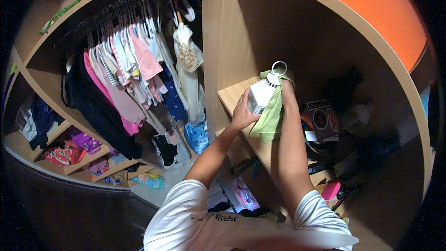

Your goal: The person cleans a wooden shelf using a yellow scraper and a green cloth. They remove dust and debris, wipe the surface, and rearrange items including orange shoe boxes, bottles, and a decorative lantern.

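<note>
A white lantern [259, 92] with clear side panes and a ring handle [279, 68] on top is held above a light wooden shelf [231, 94]. My left hand [244, 113] grips its lower left side. On its other side, my right hand [288, 92] holds a light green cloth [273, 118] against the lantern's top. The cloth hangs down along the lantern and partly covers my right hand's fingers.
Children's clothes [144, 55] hang from a rail left of an upright wooden panel [213, 42]. Cubbies at lower left hold folded items and a purple box [87, 142]. Right of my arms stand a dark box [322, 122] and a pink object [330, 190].
</note>
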`<action>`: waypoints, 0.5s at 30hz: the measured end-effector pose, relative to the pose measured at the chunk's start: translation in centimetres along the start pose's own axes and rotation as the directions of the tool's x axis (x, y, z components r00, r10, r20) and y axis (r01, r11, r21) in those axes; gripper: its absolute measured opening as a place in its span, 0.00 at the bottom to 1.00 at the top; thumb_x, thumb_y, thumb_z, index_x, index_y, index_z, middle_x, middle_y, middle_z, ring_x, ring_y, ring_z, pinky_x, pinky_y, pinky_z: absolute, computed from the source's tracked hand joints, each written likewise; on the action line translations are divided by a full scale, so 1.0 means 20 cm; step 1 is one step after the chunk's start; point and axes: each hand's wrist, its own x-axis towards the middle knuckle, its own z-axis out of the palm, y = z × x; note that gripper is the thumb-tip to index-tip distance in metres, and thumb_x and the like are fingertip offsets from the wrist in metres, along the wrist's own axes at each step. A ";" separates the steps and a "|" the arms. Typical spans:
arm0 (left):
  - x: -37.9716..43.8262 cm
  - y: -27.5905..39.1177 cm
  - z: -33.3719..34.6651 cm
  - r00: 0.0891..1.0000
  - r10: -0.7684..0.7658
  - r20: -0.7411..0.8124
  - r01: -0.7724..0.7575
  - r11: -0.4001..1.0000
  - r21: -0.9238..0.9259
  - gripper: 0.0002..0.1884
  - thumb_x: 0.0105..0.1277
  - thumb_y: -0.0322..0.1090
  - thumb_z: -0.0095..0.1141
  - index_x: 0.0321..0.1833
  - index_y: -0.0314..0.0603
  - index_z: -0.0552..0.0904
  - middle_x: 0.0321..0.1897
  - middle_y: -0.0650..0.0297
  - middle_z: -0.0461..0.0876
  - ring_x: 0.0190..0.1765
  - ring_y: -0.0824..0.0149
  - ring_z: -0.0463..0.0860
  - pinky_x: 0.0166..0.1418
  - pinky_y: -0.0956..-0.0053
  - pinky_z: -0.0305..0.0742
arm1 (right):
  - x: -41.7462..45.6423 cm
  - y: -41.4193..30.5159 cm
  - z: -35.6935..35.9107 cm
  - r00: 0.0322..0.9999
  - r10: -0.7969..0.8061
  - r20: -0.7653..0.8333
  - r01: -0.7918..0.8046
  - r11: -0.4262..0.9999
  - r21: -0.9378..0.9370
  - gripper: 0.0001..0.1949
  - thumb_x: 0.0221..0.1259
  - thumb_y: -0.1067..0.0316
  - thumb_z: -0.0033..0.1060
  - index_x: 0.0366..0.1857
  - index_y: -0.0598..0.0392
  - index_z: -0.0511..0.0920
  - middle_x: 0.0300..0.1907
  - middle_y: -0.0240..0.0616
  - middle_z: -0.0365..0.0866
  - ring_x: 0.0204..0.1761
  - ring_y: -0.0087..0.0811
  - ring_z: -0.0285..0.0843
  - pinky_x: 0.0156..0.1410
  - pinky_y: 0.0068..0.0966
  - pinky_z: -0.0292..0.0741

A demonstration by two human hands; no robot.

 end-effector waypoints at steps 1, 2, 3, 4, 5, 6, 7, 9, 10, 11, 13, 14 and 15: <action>0.01 0.01 0.00 1.000 -0.004 0.016 0.004 1.000 -0.016 0.53 0.40 0.38 0.69 0.69 0.34 0.52 0.59 0.45 0.67 0.62 0.47 0.68 0.65 0.61 0.65 | -0.01 0.02 0.00 0.994 -0.047 -0.095 0.042 0.998 -0.056 0.21 0.67 0.53 0.36 0.39 0.58 0.81 0.37 0.37 0.83 0.37 0.29 0.80 0.46 0.26 0.75; 0.01 0.00 0.01 1.000 0.001 -0.003 -0.001 1.000 0.007 0.52 0.42 0.40 0.70 0.69 0.34 0.52 0.58 0.46 0.68 0.61 0.47 0.69 0.64 0.60 0.65 | 0.03 0.08 -0.04 0.989 -0.104 -0.102 0.095 0.991 -0.091 0.20 0.66 0.55 0.38 0.39 0.58 0.81 0.39 0.37 0.83 0.38 0.29 0.80 0.46 0.27 0.74; 0.01 0.00 0.01 1.000 0.000 -0.020 0.000 1.000 0.017 0.52 0.42 0.40 0.70 0.69 0.34 0.52 0.58 0.46 0.68 0.61 0.47 0.69 0.64 0.60 0.65 | 0.04 0.10 -0.04 0.981 -0.163 -0.108 0.149 0.981 -0.124 0.18 0.66 0.57 0.39 0.40 0.57 0.81 0.41 0.37 0.82 0.39 0.30 0.79 0.46 0.27 0.74; 0.01 0.00 0.01 0.999 0.001 -0.035 0.000 1.000 0.025 0.52 0.43 0.41 0.70 0.69 0.34 0.52 0.58 0.46 0.68 0.61 0.47 0.69 0.64 0.60 0.65 | 0.02 0.13 -0.05 0.968 -0.187 -0.165 0.143 0.959 -0.245 0.18 0.66 0.57 0.39 0.41 0.57 0.80 0.42 0.38 0.82 0.40 0.31 0.78 0.48 0.28 0.73; 0.00 0.00 0.01 0.999 0.004 -0.048 -0.002 1.000 0.031 0.51 0.44 0.41 0.70 0.69 0.34 0.52 0.57 0.46 0.68 0.61 0.48 0.69 0.63 0.60 0.65 | -0.01 0.18 -0.05 0.951 -0.217 -0.219 0.128 0.924 -0.361 0.18 0.66 0.58 0.39 0.42 0.58 0.80 0.43 0.39 0.82 0.41 0.32 0.78 0.49 0.28 0.73; 0.01 -0.02 0.02 0.997 0.027 -0.071 -0.024 0.999 0.045 0.48 0.48 0.39 0.68 0.69 0.34 0.52 0.57 0.45 0.68 0.61 0.47 0.69 0.63 0.60 0.65 | -0.03 0.17 -0.03 0.928 -0.261 -0.265 0.110 0.874 -0.474 0.18 0.67 0.58 0.39 0.43 0.58 0.79 0.44 0.40 0.81 0.42 0.33 0.77 0.50 0.29 0.72; 0.01 -0.03 0.02 0.997 0.030 -0.075 -0.027 0.999 0.045 0.47 0.49 0.38 0.67 0.69 0.34 0.52 0.57 0.45 0.68 0.61 0.47 0.69 0.63 0.60 0.65 | 0.00 0.23 -0.05 0.942 -0.206 -0.266 0.066 0.889 -0.454 0.17 0.68 0.59 0.38 0.46 0.58 0.78 0.44 0.42 0.81 0.46 0.36 0.76 0.54 0.32 0.71; 0.00 -0.06 0.01 0.995 0.028 -0.097 -0.022 0.998 0.059 0.45 0.51 0.36 0.65 0.69 0.34 0.52 0.58 0.45 0.68 0.61 0.47 0.69 0.63 0.61 0.65 | -0.09 0.26 0.03 0.891 -0.363 -0.271 0.177 0.830 -0.529 0.17 0.67 0.60 0.41 0.49 0.58 0.77 0.49 0.47 0.78 0.52 0.40 0.74 0.57 0.34 0.68; 0.00 -0.05 0.02 0.995 0.031 -0.099 -0.026 0.999 0.047 0.44 0.52 0.35 0.64 0.69 0.36 0.52 0.57 0.44 0.68 0.60 0.46 0.69 0.63 0.60 0.65 | -0.12 0.29 0.02 0.856 -0.457 -0.242 0.227 0.752 -0.619 0.17 0.66 0.59 0.42 0.51 0.57 0.75 0.51 0.48 0.76 0.54 0.42 0.72 0.60 0.35 0.67; 0.01 -0.04 0.02 0.996 0.026 -0.091 -0.022 0.999 0.043 0.44 0.52 0.35 0.64 0.69 0.37 0.52 0.57 0.45 0.68 0.60 0.46 0.69 0.63 0.60 0.65 | -0.13 0.33 0.00 0.816 -0.542 -0.201 0.268 0.662 -0.699 0.18 0.66 0.59 0.44 0.53 0.57 0.74 0.54 0.49 0.74 0.57 0.44 0.69 0.62 0.36 0.65; 0.01 -0.02 0.02 0.997 0.008 -0.083 -0.005 0.999 0.043 0.43 0.52 0.35 0.63 0.69 0.39 0.53 0.56 0.45 0.69 0.59 0.45 0.70 0.62 0.59 0.65 | -0.18 0.36 0.01 0.806 -0.565 -0.176 0.271 0.617 -0.738 0.21 0.63 0.58 0.49 0.56 0.57 0.72 0.57 0.50 0.72 0.61 0.46 0.66 0.66 0.36 0.61; 0.01 -0.02 0.02 0.995 0.009 -0.095 -0.005 0.999 0.047 0.43 0.52 0.35 0.63 0.69 0.39 0.53 0.56 0.45 0.69 0.59 0.45 0.70 0.62 0.59 0.65 | -0.20 0.39 0.01 0.824 -0.540 -0.170 0.232 0.596 -0.769 0.22 0.62 0.56 0.51 0.57 0.57 0.71 0.58 0.50 0.70 0.62 0.46 0.65 0.67 0.36 0.59; 0.01 0.01 0.02 0.995 0.012 -0.102 -0.007 0.999 0.049 0.43 0.52 0.34 0.63 0.69 0.39 0.53 0.56 0.45 0.69 0.58 0.45 0.70 0.61 0.59 0.66 | -0.21 0.44 0.00 0.841 -0.515 -0.170 0.189 0.572 -0.798 0.24 0.60 0.55 0.52 0.58 0.56 0.70 0.60 0.50 0.69 0.63 0.47 0.63 0.68 0.37 0.58</action>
